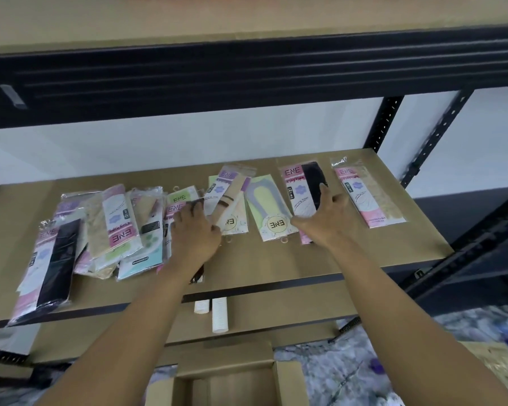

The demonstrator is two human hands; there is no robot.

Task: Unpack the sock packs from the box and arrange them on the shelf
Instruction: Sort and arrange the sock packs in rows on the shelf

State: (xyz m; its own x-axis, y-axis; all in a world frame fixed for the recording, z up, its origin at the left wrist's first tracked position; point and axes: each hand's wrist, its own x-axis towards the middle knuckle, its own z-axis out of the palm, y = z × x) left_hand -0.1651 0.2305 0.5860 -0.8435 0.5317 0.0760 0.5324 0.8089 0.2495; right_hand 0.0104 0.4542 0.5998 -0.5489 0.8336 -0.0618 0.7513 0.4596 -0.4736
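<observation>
Several sock packs lie on the brown shelf board (364, 259). A loose heap (100, 230) covers the left half. My left hand (195, 232) rests palm down on packs near the middle, its fingertips on a pink-labelled pack (173, 209) and against a beige pack (229, 197). My right hand (327, 221) grips a pink pack with black socks (304, 186), thumb spread to the right. A yellow-green pack (269, 212) lies between my hands. A pink pack with beige socks (370, 194) lies alone at the right. The open cardboard box (235, 382) stands below on the floor.
A dark metal beam (247, 74) of the upper shelf hangs overhead. Black perforated uprights (383, 124) stand at the right. Two white ribbed tubes (219, 315) lie on the lower shelf. A patterned floor (349, 370) shows beside the box.
</observation>
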